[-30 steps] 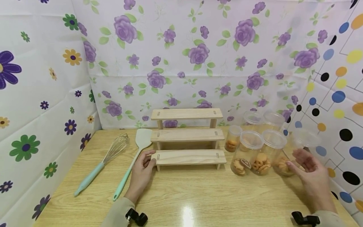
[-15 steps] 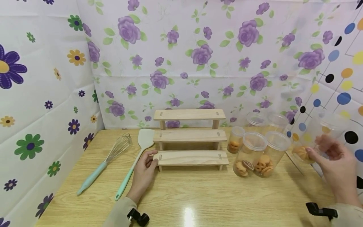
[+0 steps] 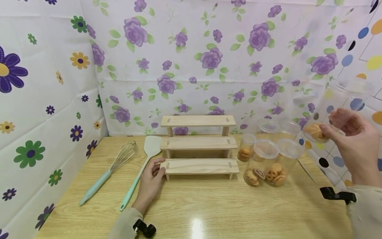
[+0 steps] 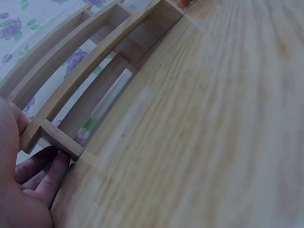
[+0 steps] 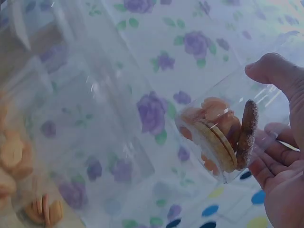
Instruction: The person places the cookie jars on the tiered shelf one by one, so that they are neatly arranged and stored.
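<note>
My right hand (image 3: 359, 141) holds a clear plastic jar (image 3: 323, 111) up above the table at the right, thumb on one side and fingers on the other. In the right wrist view the jar (image 5: 223, 135) is tilted, with cookies (image 5: 221, 130) gathered at its bottom. My left hand (image 3: 149, 181) grips the left end of the lowest tier of a three-tier wooden shelf (image 3: 200, 166). The left wrist view shows its fingers beside the short leg (image 4: 61, 138) of the shelf.
Several lidded clear jars with cookies, among them a front jar (image 3: 258, 166) and a smaller jar (image 3: 246, 147), stand right of the shelf. A whisk (image 3: 108, 172) and a pale green spatula (image 3: 138, 174) lie to the left. Patterned cloths hang around the table.
My right hand has carried the cookie jar away from the other jars, first rightward, then upward off the table. My left hand stays at the shelf's end.
</note>
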Motion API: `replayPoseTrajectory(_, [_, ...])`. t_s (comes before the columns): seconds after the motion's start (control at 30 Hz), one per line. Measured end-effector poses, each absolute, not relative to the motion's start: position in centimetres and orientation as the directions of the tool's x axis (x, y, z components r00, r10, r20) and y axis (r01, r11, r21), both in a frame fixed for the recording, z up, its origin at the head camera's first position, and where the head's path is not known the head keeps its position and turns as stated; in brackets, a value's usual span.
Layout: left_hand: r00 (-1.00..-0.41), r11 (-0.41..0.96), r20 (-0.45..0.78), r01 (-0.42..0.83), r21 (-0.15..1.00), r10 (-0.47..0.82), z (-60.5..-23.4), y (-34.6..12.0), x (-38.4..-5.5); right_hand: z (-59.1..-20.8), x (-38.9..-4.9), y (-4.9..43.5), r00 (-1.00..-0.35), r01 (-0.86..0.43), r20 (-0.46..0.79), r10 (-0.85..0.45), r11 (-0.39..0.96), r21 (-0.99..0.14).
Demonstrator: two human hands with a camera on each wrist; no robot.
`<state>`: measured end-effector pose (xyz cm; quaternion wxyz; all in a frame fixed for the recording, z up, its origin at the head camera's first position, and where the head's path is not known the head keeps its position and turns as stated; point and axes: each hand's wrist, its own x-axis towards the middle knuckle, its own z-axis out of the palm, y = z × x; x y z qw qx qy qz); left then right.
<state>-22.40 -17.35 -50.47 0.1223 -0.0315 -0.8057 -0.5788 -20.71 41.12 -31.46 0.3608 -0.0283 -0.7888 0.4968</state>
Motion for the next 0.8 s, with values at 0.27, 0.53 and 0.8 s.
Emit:
replayPoseTrajectory(0.27, [-0.966,0.338,0.237,0.191,0.922,-0.101,-50.6,-17.3,-22.6,-28.6,-22.8,37.2,-0.775,-0.469,0.549,0.314,0.297,-0.832])
replayPoseTrajectory(0.53, [-0.966,0.334,0.245,0.203,0.921,-0.088,-50.4,-17.3,-22.3,-27.3,-25.1,32.6,-0.801,-0.556,0.566,0.194,0.109,-0.824])
replayPoseTrajectory(0.8, [-0.965,0.333,0.243,0.198,0.922,-0.098,-50.6,-17.4,-22.5,-27.0,-27.0,27.0,-0.810,-0.569,0.574,0.124,0.072,-0.819])
